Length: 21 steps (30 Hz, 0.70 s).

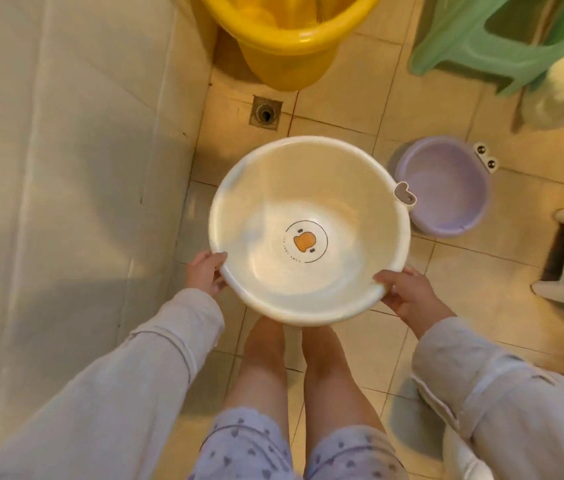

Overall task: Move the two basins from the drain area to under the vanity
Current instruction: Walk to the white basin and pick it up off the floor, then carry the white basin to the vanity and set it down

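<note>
I have the white basin (pixel 308 233) lifted just this side of the floor drain (pixel 266 111), left hand (pixel 204 271) and right hand (pixel 408 292) each with a closed grip on its rim, while the purple basin (pixel 445 187) sits untouched on the floor to the drain's right, so neither is stowed yet.

1. I see warm, yellowish indoor light over the whole view, moderately bright.
2. Soft sheen glares inside the white basin (pixel 308 233) and on the wall tiles (pixel 65 168) at left.
3. Dim shadows lie across the lower wall and on the floor (pixel 342 105) beside it.
4. Edges bend from the wide lens; the right side smears with blur, and detail is soft throughout.
</note>
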### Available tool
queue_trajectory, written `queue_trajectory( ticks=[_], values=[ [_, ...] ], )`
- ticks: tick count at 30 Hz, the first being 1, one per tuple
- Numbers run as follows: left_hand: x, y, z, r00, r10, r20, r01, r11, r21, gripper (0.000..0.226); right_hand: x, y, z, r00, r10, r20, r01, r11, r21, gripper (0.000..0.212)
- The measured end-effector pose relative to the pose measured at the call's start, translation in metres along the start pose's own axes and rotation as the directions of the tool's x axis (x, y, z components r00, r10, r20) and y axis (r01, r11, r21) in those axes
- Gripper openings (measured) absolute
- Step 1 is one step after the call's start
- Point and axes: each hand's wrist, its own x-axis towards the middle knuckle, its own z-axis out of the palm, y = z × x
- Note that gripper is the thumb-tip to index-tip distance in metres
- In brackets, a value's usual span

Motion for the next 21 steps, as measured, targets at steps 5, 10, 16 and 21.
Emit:
queue_trajectory(
  ticks=[5, 10, 16, 21],
  values=[
    [-0.100, 0.025, -0.018, 0.994, 0.108, -0.018, -0.109, 0.994, -0.028, 0.019, -0.101, -0.002, -0.027, 0.998, -0.067, 0.011, 0.067, 0.997, 0.050, 0.028],
    [-0.168, 0.048, -0.037, 0.974, 0.205, 0.096, -0.201, 0.978, -0.054, 0.019, -0.165, 0.002, -0.052, 0.986, -0.153, 0.060, 0.144, 0.980, 0.139, 0.027],
    [-0.203, 0.072, -0.050, 0.926, 0.236, 0.294, -0.276, 0.956, 0.101, 0.009, -0.201, -0.015, -0.077, 0.953, -0.293, 0.074, 0.276, 0.943, 0.184, 0.027],
    [-0.204, 0.088, -0.032, 0.900, 0.250, 0.358, -0.307, 0.945, 0.110, 0.011, -0.205, -0.029, -0.084, 0.938, -0.341, 0.064, 0.318, 0.918, 0.237, 0.035]
  ],
)
